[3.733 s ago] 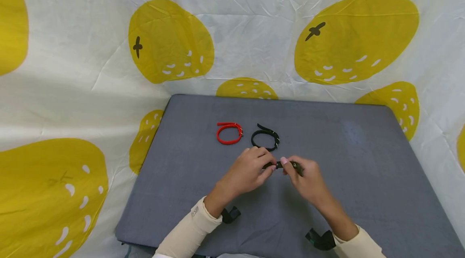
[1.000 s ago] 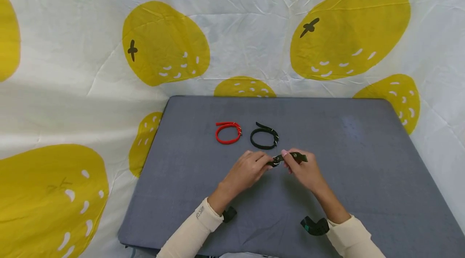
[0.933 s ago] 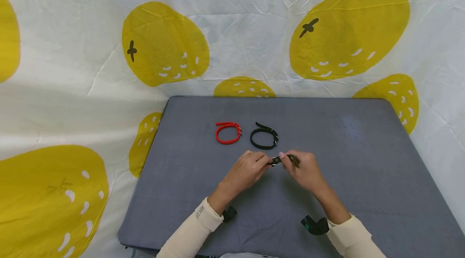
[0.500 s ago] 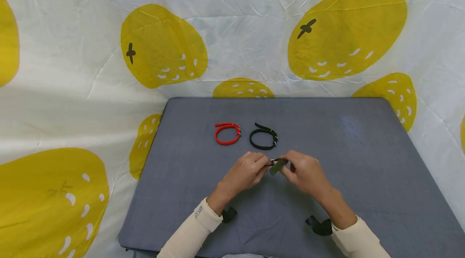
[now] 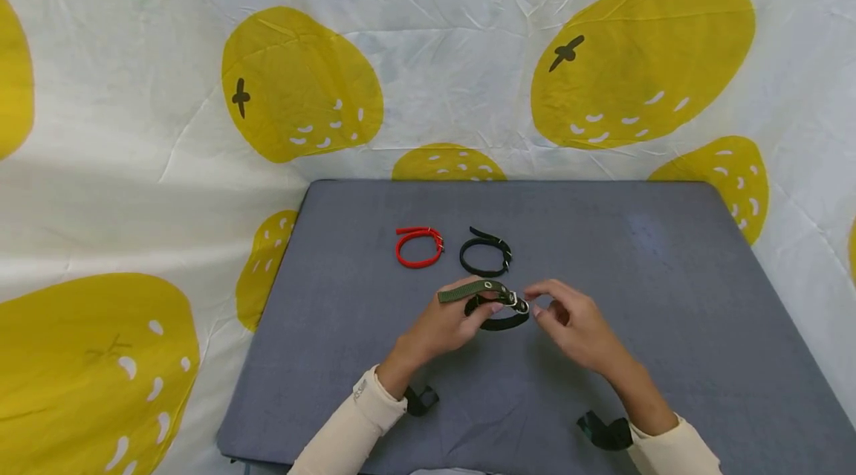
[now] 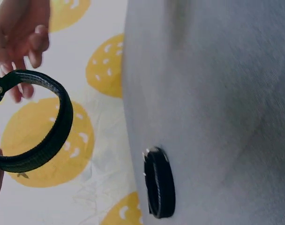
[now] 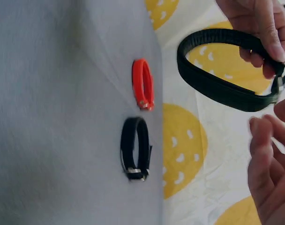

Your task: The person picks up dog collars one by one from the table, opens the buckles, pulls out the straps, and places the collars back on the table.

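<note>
My left hand (image 5: 438,326) pinches a dark green collar (image 5: 504,323) above the table, its loop closed and its metal buckle (image 5: 513,299) facing right. The collar's loose strap end (image 5: 461,291) lies back across the left fingers. In the right wrist view the collar (image 7: 217,89) hangs as an oval loop from the left fingers and thumb. Just right of the buckle is my right hand (image 5: 578,326), fingers loosely bent and holding nothing. The left wrist view shows the right hand (image 6: 23,33) beyond the collar (image 6: 63,122).
A red collar (image 5: 417,264) and a black collar (image 5: 484,272) lie buckled on the grey table (image 5: 602,237), beyond the hands. Behind the table hangs a white cloth (image 5: 461,66) printed with yellow fruit. Dark wrist straps (image 5: 605,432) hang below both sleeves.
Earlier both hands pinched the collar's strap at the buckle. Now the right hand has let go and moved slightly right, while the collar's loop and strap end show in the left hand.
</note>
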Tool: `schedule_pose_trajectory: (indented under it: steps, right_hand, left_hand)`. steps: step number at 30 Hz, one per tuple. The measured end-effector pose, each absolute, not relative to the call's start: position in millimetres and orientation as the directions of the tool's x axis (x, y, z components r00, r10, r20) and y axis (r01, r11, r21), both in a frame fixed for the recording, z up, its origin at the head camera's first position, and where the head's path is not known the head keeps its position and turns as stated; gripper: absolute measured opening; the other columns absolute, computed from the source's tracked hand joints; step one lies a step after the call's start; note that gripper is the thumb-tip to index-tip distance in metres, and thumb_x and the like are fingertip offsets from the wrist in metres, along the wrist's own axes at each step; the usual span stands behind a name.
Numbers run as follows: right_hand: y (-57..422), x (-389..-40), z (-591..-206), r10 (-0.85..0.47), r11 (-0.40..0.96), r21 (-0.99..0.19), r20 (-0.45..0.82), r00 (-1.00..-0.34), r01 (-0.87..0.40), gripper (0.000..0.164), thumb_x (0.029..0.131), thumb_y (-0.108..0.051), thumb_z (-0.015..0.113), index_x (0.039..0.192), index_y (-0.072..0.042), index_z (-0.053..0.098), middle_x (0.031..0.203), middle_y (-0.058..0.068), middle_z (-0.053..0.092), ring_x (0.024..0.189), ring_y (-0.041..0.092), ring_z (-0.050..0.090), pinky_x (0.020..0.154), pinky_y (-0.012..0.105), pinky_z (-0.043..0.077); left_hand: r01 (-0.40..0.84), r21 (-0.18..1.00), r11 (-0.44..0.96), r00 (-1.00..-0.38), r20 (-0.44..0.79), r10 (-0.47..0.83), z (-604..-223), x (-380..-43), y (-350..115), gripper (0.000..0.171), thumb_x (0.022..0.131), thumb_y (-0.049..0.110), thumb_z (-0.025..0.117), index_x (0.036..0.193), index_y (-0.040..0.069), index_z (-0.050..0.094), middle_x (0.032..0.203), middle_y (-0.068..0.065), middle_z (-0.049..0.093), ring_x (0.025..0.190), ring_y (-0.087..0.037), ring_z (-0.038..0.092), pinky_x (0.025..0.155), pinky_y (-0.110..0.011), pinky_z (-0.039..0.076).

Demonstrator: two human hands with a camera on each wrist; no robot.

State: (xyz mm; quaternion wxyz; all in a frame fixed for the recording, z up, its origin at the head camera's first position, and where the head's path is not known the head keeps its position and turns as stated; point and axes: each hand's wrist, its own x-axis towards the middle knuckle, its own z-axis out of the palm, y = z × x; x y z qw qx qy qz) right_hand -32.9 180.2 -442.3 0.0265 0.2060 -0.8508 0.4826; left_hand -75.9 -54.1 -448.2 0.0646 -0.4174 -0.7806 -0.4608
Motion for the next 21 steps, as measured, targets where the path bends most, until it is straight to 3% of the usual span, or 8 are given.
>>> schedule_pose_trajectory:
  steps: [4, 8, 12, 16, 21]
  right_hand:
    - [182.5, -29.9, -437.1, -0.380, 0.227, -0.962, 0.058, -0.923, -0.154, 0.022, 0.097, -0.007, 0.050, 0.117, -0.004, 0.061, 0.080, 0.010, 0.066, 0.058, 0.016, 0.059, 0.050, 0.032, 0.049]
    - [182.1, -31.0, -432.2, -0.434, 0.081, -0.991, 0.059, -0.899, -0.104, 0.021, 0.098, -0.007, 0.048, 0.111, 0.006, 0.059, 0.093, 0.022, 0.065, 0.065, 0.023, 0.062, 0.054, 0.035, 0.052]
    - [179.6, -31.7, -430.4, -0.416, 0.070, -0.992, 0.063, -0.907, -0.101, 0.018, 0.098, -0.007, 0.049, 0.105, 0.005, 0.059, 0.087, 0.023, 0.062, 0.063, 0.021, 0.061, 0.053, 0.037, 0.052]
    - [175.7, -32.7, -430.0, -0.382, 0.124, -0.986, 0.056, -0.923, -0.111, 0.015, 0.098, -0.009, 0.051, 0.098, 0.002, 0.061, 0.077, 0.017, 0.061, 0.057, 0.018, 0.058, 0.050, 0.036, 0.050]
    - [171.2, -33.8, -430.8, -0.366, 0.176, -0.980, 0.020, -0.930, -0.090, 0.013, 0.096, -0.012, 0.056, 0.092, -0.001, 0.061, 0.071, 0.008, 0.060, 0.054, 0.017, 0.056, 0.048, 0.035, 0.048]
  left_hand:
    - [0.680, 0.709, 0.189, -0.664, 0.486, 0.568, -444.4, -76.2, -53.1, 0.020, 0.088, 0.012, 0.067, 0.108, 0.012, 0.062, 0.102, 0.003, 0.063, 0.096, -0.004, 0.058, 0.085, -0.019, 0.046]
    - [0.698, 0.690, 0.191, -0.651, 0.501, 0.570, -442.2, -77.8, -53.2, 0.020, 0.091, 0.018, 0.064, 0.109, 0.011, 0.060, 0.105, 0.002, 0.064, 0.098, -0.003, 0.058, 0.087, -0.018, 0.046]
    - [0.718, 0.660, 0.220, -0.636, 0.494, 0.592, -441.6, -77.9, -54.0, 0.027, 0.092, 0.017, 0.063, 0.117, 0.009, 0.058, 0.115, -0.001, 0.064, 0.103, -0.004, 0.058, 0.088, -0.018, 0.045]
    - [0.718, 0.652, 0.243, -0.615, 0.433, 0.658, -441.3, -77.4, -54.0, 0.035, 0.092, 0.022, 0.062, 0.124, 0.009, 0.058, 0.123, 0.000, 0.061, 0.107, -0.003, 0.057, 0.089, -0.016, 0.044]
    - [0.656, 0.719, 0.231, -0.635, 0.359, 0.685, -441.0, -75.8, -51.9, 0.037, 0.088, 0.032, 0.065, 0.120, 0.013, 0.061, 0.113, 0.005, 0.064, 0.091, 0.002, 0.057, 0.079, -0.014, 0.045]
